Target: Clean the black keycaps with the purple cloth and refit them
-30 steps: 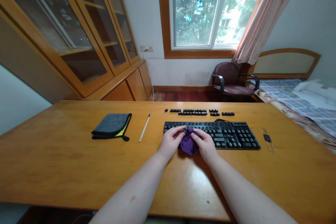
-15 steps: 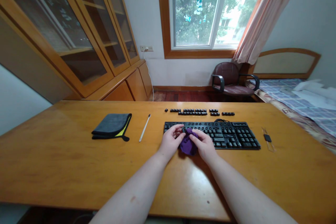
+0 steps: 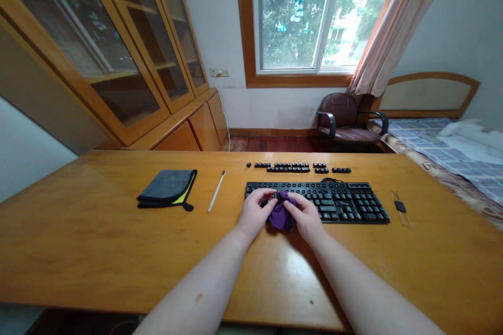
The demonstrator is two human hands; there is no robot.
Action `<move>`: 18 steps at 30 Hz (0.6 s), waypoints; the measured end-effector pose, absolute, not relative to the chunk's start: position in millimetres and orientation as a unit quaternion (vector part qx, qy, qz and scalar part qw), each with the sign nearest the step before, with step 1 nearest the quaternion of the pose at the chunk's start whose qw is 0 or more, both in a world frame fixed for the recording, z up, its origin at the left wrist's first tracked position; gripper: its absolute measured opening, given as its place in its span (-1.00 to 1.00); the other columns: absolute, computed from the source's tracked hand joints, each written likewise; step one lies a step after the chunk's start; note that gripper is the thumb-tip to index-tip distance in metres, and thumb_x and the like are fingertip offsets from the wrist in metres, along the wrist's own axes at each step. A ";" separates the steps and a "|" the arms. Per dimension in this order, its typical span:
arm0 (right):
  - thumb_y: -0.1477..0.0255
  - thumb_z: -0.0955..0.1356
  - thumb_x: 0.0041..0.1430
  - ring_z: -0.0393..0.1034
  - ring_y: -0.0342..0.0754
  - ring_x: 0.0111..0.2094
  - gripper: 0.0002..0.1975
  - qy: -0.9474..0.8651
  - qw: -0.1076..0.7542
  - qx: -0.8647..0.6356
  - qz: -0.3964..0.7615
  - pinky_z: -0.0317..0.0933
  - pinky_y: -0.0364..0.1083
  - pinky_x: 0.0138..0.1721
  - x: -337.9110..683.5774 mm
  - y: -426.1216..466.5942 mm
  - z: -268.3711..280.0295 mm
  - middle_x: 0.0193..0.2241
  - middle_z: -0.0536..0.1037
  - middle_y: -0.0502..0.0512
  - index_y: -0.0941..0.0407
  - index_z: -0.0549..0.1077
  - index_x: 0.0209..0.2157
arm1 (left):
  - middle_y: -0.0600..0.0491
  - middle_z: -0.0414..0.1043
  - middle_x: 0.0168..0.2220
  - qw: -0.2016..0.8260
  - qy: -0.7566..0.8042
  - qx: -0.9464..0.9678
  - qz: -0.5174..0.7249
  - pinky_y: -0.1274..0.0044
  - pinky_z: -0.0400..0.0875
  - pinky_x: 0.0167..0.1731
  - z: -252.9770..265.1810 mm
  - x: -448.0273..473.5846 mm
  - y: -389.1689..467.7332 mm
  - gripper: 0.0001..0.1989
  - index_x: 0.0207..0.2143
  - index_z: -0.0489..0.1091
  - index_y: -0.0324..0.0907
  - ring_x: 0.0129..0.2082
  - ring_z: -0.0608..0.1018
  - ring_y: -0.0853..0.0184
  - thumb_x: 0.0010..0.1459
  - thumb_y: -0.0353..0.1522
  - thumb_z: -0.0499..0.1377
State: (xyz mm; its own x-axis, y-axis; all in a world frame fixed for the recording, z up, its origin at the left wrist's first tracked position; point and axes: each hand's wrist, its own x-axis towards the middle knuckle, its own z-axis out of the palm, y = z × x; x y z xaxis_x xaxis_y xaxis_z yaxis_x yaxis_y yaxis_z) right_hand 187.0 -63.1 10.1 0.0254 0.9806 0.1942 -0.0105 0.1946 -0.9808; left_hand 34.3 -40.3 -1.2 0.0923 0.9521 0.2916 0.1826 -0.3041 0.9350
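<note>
Between the fingers of my left hand (image 3: 256,213) is a small black keycap (image 3: 275,196). My right hand (image 3: 307,216) pinches a bunched purple cloth (image 3: 281,215), which is pressed against the keycap. Both hands are close together over the near edge of a black keyboard (image 3: 346,203), hiding part of its left half. Its upper rows show bare switches, while keycaps sit on the lower right part. Behind the keyboard, loose black keycaps (image 3: 290,168) stand in rows along the far side of the table.
On the wooden table (image 3: 157,256), a folded grey cloth (image 3: 167,187) with yellow lining lies left of a white toothbrush (image 3: 217,191). A wire keycap puller (image 3: 400,207) with a black middle rests right of the keyboard. A chair (image 3: 341,118) stands beyond the table.
The keycap and the purple cloth have shifted very slightly between my fingers. Both hands stay in nearly the same place.
</note>
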 end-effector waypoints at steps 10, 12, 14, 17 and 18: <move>0.40 0.39 -0.05 0.37 0.00 -0.19 -0.80 -0.584 0.541 -0.438 0.419 0.21 -0.02 -0.10 188.1 -57.2 5.5 -0.26 0.49 0.07 0.06 0.50 -0.30 | -0.02 0.47 -0.23 0.471 0.407 0.605 0.497 0.44 0.39 -0.11 -6.1 36.5 -39.1 -0.66 -0.10 0.35 -0.19 -0.22 0.51 0.33 0.01 -0.45 0.17; 0.43 0.40 -0.07 0.37 -0.02 -0.23 -0.82 -0.587 0.535 -0.438 0.420 0.22 -0.04 -0.13 188.6 -56.1 5.9 -0.31 0.49 0.06 0.07 0.50 -0.33 | -0.01 0.47 -0.26 0.492 0.397 0.600 0.490 0.44 0.40 -0.12 -6.4 36.6 -38.4 -0.64 -0.08 0.34 -0.20 -0.24 0.52 0.34 0.00 -0.45 0.17; 0.43 0.40 -0.09 0.37 -0.03 -0.27 -0.84 -0.586 0.529 -0.444 0.423 0.23 -0.05 -0.17 189.4 -55.7 6.4 -0.36 0.49 0.04 0.08 0.50 -0.36 | 0.00 0.47 -0.29 0.504 0.389 0.602 0.482 0.44 0.40 -0.13 -5.2 36.1 -38.7 -0.63 -0.07 0.33 -0.20 -0.24 0.52 0.34 0.01 -0.45 0.16; 0.43 0.41 -0.11 0.37 -0.04 -0.32 -0.89 -0.574 0.535 -0.456 0.420 0.24 -0.05 -0.22 190.1 -56.3 6.5 -0.41 0.49 0.04 0.10 0.49 -0.43 | 0.00 0.46 -0.27 0.485 0.387 0.625 0.475 0.43 0.40 -0.14 -0.3 34.8 -41.4 -0.62 -0.04 0.32 -0.17 -0.24 0.51 0.34 0.03 -0.45 0.14; 0.43 0.41 -0.11 0.37 -0.04 -0.33 -0.90 -0.570 0.539 -0.459 0.418 0.24 -0.05 -0.22 190.1 -56.8 6.3 -0.42 0.49 0.04 0.10 0.49 -0.45 | 0.00 0.45 -0.25 0.465 0.390 0.640 0.471 0.42 0.40 -0.14 1.9 34.4 -42.5 -0.64 -0.05 0.33 -0.15 -0.23 0.50 0.33 0.04 -0.45 0.13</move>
